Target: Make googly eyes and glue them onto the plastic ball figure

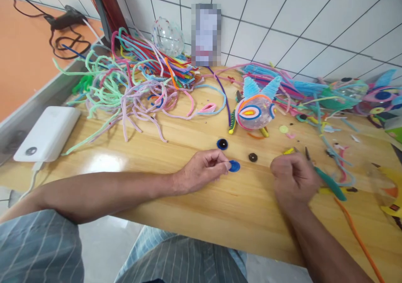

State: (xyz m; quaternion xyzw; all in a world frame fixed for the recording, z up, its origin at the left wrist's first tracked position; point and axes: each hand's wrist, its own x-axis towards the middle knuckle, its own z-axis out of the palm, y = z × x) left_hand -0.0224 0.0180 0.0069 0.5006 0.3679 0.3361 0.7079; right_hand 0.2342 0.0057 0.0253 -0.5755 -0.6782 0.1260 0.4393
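Presently, head view, the only one to hand. Left hand (201,172): thumb and forefinger pinched on the near edge of a blue disc (235,166), which juts out to the right of the fingertips, over the counter (201,209). Whether its underside touches the wood: cannot tell. Outline round, so no long axis to record; the broad face looks roughly upward.

Key relation: the disc lies on the side of the left fingers that faces the right hand (293,178), with bare wood between. The left is plainly the nearer hand, being in contact; the right stands apart.

Right fingers: curled into a fist, slightly blurred. Whether anything is enclosed: cannot tell.

Neighbours, by position from the left fingers: a black-topped blue piece (222,144) just beyond them, away from the wearer, not touching; a small dark disc (253,157) to their right and a little farther out, in the gap between the hands. Farther beyond, a clear ball figure with blue ears (253,113), well apart from both hands.

By position from the right fingers: teal-handled pliers (331,184) close on their outer side; an orange strip (354,230) farther out and nearer the wearer.
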